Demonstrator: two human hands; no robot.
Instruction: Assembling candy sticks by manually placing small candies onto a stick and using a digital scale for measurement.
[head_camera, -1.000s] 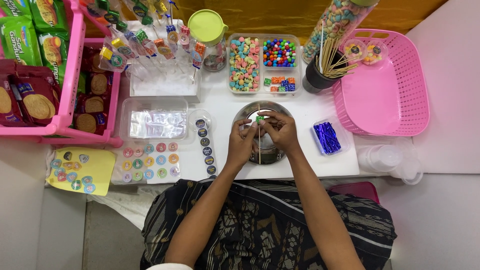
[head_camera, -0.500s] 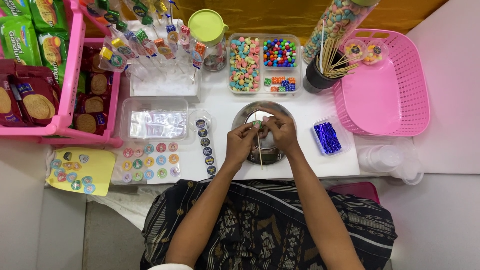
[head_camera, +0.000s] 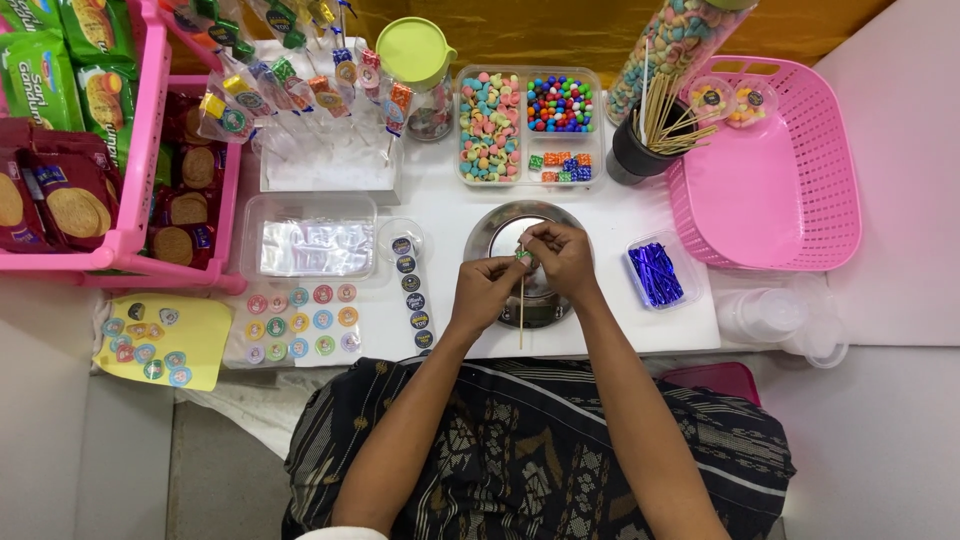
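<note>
Head view shows both hands pinching a thin wooden skewer (head_camera: 520, 305) upright over a round metal bowl (head_camera: 500, 232), left hand (head_camera: 484, 292) closed low on it, right hand (head_camera: 561, 258) nipping a small green piece (head_camera: 521, 254) at its top. Just right lies a clear tub of blue twist ties (head_camera: 658, 273); behind stands a divided tray of coloured candies (head_camera: 528, 125).

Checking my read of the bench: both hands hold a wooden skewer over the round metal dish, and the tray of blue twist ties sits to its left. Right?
Not quite. In the head view the tray of blue twist ties sits right of the round metal dish, not left. Both the left hand and right hand do hold the wooden skewer.
</note>
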